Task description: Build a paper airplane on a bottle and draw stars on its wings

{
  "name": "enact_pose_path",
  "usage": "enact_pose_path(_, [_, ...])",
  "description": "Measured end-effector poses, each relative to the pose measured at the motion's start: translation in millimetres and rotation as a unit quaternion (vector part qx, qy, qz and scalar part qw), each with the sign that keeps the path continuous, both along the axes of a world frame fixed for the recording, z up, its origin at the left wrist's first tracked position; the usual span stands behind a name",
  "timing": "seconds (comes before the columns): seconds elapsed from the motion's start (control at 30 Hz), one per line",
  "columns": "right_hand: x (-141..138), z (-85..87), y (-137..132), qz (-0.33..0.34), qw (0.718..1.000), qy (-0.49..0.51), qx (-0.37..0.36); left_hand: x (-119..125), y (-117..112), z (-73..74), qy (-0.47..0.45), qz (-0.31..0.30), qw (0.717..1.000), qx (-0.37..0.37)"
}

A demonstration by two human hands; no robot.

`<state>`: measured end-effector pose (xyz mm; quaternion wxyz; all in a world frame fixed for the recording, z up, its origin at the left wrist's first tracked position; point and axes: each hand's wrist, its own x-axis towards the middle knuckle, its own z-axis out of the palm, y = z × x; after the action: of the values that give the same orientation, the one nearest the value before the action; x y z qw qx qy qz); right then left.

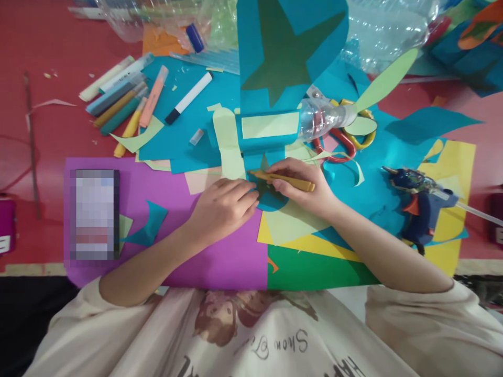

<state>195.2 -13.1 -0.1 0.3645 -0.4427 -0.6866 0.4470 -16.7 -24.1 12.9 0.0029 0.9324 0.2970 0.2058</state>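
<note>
My right hand (304, 186) is closed around a yellow marker (283, 179), its tip resting on a small blue paper piece (271, 199). Fingers of my left hand (222, 207) press flat on the left edge of that same piece, holding it against the coloured sheets. Just beyond both hands lies a clear plastic bottle (322, 119) wrapped in blue paper with pale green strips (269, 125).
Several markers (121, 102) lie at the far left on the red floor. A blue glue gun (418, 201) rests at the right. Scissors (346, 141) sit behind the bottle. Purple (157, 183), green (314, 269) and yellow (451, 220) sheets lie underneath; a phone (94, 214) lies left.
</note>
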Motion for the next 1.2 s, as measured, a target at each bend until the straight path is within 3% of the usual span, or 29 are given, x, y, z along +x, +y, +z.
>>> enact_pose_path(0.4, [-1.5, 1.7, 0.8, 0.008, 0.999, -0.033, 0.041, 0.8, 0.1, 1.3, 0.013, 0.008, 0.999, -0.028])
enact_pose_path(1.2, [0.6, 3.5, 0.9, 0.009, 0.999, -0.038, 0.020, -0.4, 1.0, 0.5, 0.028, 0.013, 0.998, -0.050])
